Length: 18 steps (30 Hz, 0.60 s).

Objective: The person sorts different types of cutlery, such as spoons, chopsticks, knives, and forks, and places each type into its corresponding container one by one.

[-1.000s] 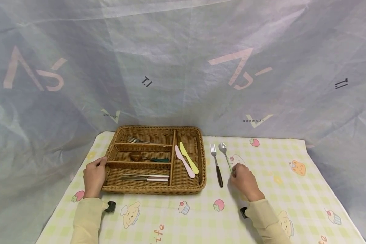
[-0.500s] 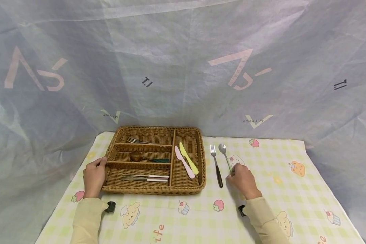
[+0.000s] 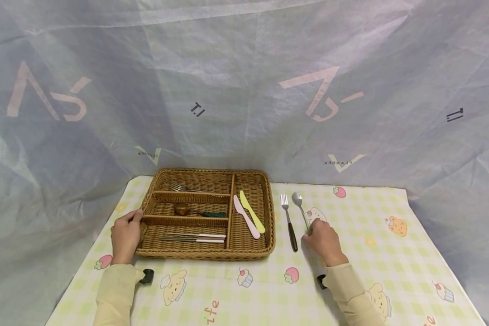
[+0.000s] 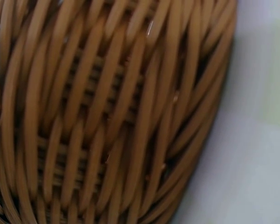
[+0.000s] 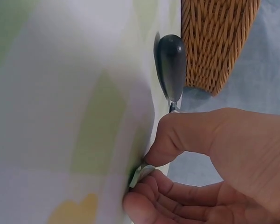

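Observation:
At the left end of a brown wicker cutlery tray [image 3: 203, 254], my left hand [image 3: 125, 237] grips the rim, fingers curled over it. The tray's woven side [image 4: 112, 112] fills most of the left wrist view. My right hand [image 3: 325, 241] pinches the light green handle [image 5: 139, 173] of a spoon between thumb and fingers, low at the tablecloth. The spoon's metal bowl [image 3: 297, 198] points toward the back wall; the handle's end is largely covered by the hand. Just left of the spoon lies a fork [image 3: 292, 235] with a dark handle.
Dividers split the tray into several compartments. They hold a fork [image 3: 179, 187], a spoon [image 3: 182, 209] with a dark green handle, chopsticks [image 3: 210, 241], a pink knife [image 3: 247, 218] and a yellow knife [image 3: 252, 213]. A grey cloth [image 3: 244, 90] hangs behind the checked tablecloth [image 3: 269, 299].
My right hand has shifted slightly left and toward me, with the spoon moving down a little in the head view. The left hand and tray stay where they were.

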Available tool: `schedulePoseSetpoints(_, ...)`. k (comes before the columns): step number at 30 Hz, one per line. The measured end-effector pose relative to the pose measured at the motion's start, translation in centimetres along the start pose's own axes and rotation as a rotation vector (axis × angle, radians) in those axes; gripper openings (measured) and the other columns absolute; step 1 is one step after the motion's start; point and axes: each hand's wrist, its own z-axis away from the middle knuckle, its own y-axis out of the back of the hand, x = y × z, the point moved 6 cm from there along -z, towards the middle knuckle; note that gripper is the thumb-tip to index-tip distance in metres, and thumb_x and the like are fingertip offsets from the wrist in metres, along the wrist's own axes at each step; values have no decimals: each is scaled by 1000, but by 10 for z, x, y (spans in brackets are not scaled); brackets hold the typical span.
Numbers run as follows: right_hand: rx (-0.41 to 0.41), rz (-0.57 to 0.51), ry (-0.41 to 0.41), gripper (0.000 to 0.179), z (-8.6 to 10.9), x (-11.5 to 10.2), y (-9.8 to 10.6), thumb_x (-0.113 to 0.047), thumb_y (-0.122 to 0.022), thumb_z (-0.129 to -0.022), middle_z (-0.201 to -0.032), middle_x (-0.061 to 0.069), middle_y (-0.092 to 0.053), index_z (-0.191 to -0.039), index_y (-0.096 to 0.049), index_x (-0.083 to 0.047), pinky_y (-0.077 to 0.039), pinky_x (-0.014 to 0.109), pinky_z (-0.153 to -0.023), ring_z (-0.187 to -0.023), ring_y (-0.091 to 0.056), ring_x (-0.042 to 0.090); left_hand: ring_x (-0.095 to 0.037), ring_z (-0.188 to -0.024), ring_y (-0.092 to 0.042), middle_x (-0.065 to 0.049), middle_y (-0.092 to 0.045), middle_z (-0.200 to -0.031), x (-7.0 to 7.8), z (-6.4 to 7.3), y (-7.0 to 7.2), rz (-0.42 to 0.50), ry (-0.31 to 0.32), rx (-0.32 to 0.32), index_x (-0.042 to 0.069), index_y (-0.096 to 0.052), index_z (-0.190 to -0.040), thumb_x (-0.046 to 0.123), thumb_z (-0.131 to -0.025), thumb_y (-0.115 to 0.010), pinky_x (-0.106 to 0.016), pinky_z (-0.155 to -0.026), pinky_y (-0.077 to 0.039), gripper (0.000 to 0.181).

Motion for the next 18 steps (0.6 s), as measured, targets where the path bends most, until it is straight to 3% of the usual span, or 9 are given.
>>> schedulePoseSetpoints(9,-1,18,12,26,-1,-3,-1,0,-69,-79,-65,6,-49,-63,-50,-9,-35,30,-49,-57,-44,19,-54,-143,-47,-27,-57,-153,1,1,0,-1,4,-1,5,-61,-152,47,-114,-45,-70,-118,-35,59)
schedulePoseSetpoints(18,5,6,11,23,-1,-2,1,0,-68,-79,-65,6,-50,-64,-52,-8,-35,31,-49,-57,-45,19,-54,-142,-48,-28,-58,-152,2,-1,-1,-9,2,3,4,-62,-152,47,-115,-44,-70,-117,-35,59)
